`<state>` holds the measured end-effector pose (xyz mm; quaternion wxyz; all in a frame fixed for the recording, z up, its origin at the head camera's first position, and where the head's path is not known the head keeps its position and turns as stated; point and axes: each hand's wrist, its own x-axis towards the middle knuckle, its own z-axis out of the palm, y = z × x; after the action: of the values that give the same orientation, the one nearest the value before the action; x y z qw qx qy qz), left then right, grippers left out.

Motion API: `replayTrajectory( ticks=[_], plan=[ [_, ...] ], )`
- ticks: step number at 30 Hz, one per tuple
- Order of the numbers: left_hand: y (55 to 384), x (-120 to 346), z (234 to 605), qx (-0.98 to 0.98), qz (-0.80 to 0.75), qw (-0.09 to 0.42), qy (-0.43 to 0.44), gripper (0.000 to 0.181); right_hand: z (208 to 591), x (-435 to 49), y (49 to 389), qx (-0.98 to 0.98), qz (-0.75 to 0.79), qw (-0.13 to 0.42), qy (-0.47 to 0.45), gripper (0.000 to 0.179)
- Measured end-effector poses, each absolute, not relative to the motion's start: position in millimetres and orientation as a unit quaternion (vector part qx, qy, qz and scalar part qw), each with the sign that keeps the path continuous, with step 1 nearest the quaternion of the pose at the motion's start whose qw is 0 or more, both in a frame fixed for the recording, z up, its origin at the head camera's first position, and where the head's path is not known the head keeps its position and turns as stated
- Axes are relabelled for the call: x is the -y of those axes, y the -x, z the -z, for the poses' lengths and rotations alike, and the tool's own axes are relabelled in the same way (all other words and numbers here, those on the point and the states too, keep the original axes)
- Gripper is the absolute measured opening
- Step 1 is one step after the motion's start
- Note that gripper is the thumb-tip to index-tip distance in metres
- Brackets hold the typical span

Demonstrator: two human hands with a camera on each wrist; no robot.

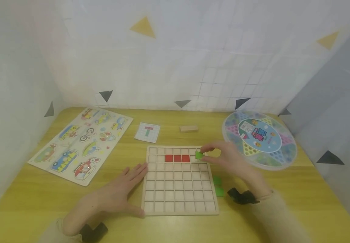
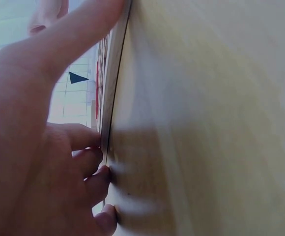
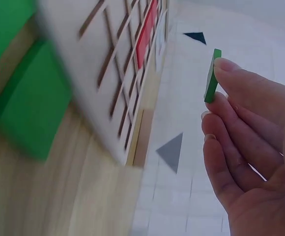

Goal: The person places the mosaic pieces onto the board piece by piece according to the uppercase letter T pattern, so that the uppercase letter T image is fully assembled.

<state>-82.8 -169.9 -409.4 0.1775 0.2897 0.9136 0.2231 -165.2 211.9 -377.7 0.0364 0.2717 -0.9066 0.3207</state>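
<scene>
A wooden grid board (image 1: 178,208) lies on the table, with three red square tiles (image 1: 177,158) in a row in its second row of cells. My right hand (image 1: 228,158) pinches a green square tile (image 1: 198,155) between thumb and fingertips over the board's upper right part. In the right wrist view that tile (image 3: 212,76) stands on edge in the pinch. My left hand (image 1: 118,194) rests at the board's left edge, fingers extended, fingertips and thumb against its side. Two more green tiles (image 1: 219,192) lie beside the board's right edge.
Behind the board lie a small card (image 1: 147,132) with a red and green T pattern and a wooden block (image 1: 188,128). A vehicle puzzle board (image 1: 81,145) is at the left. At the right back sits a round game box (image 1: 260,140). A pale wall (image 1: 175,67) stands behind.
</scene>
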Motion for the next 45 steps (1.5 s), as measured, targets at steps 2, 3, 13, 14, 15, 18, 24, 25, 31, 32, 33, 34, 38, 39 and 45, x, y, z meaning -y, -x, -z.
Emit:
replayTrajectory(
  ticks=[2, 3, 13, 14, 15, 18, 24, 25, 31, 32, 33, 34, 38, 39, 45],
  plan=[
    [83, 170, 410, -0.914, -0.223, 0.177, -0.289, 0.128, 376, -205, 166, 0.906, -0.325, 0.027, -0.271, 0.023],
    [83, 170, 410, -0.915, -0.220, 0.177, -0.288, 0.128, 376, -201, 166, 0.905, -0.326, 0.025, -0.272, 0.023],
    [82, 171, 413, -0.911, -0.231, 0.172, -0.295, 0.128, 379, -167, 163, 0.886, -0.364, 0.009, -0.288, 0.023],
    [83, 171, 413, -0.910, -0.233, 0.171, -0.296, 0.128, 380, -164, 163, 0.884, -0.363, 0.013, -0.295, 0.024],
    [83, 172, 413, -0.910, -0.232, 0.170, -0.297, 0.128, 381, -162, 163, 0.882, -0.362, 0.018, -0.301, 0.025],
    [83, 172, 413, -0.911, -0.229, 0.168, -0.299, 0.128, 385, -155, 162, 0.878, -0.356, 0.035, -0.317, 0.024],
    [84, 173, 414, -0.913, -0.224, 0.170, -0.294, 0.129, 395, -145, 159, 0.875, -0.363, 0.023, -0.319, 0.023],
    [85, 173, 415, -0.913, -0.224, 0.170, -0.294, 0.129, 396, -145, 159, 0.873, -0.369, 0.021, -0.318, 0.023],
    [85, 173, 416, -0.914, -0.220, 0.166, -0.296, 0.129, 403, -146, 160, 0.880, -0.376, 0.005, -0.289, 0.022],
    [84, 173, 416, -0.914, -0.221, 0.165, -0.297, 0.129, 404, -146, 161, 0.882, -0.377, -0.003, -0.281, 0.022],
    [84, 172, 416, -0.913, -0.224, 0.162, -0.299, 0.129, 405, -147, 161, 0.885, -0.377, -0.012, -0.275, 0.022],
    [84, 172, 416, -0.913, -0.225, 0.161, -0.300, 0.129, 406, -147, 161, 0.885, -0.377, -0.019, -0.271, 0.022],
    [83, 171, 415, -0.913, -0.226, 0.161, -0.300, 0.128, 410, -148, 163, 0.885, -0.380, -0.049, -0.265, 0.022],
    [83, 171, 414, -0.912, -0.228, 0.160, -0.302, 0.128, 411, -148, 163, 0.884, -0.379, -0.052, -0.268, 0.023],
    [83, 171, 412, -0.908, -0.236, 0.159, -0.308, 0.127, 415, -149, 164, 0.884, -0.362, -0.042, -0.291, 0.023]
  ],
)
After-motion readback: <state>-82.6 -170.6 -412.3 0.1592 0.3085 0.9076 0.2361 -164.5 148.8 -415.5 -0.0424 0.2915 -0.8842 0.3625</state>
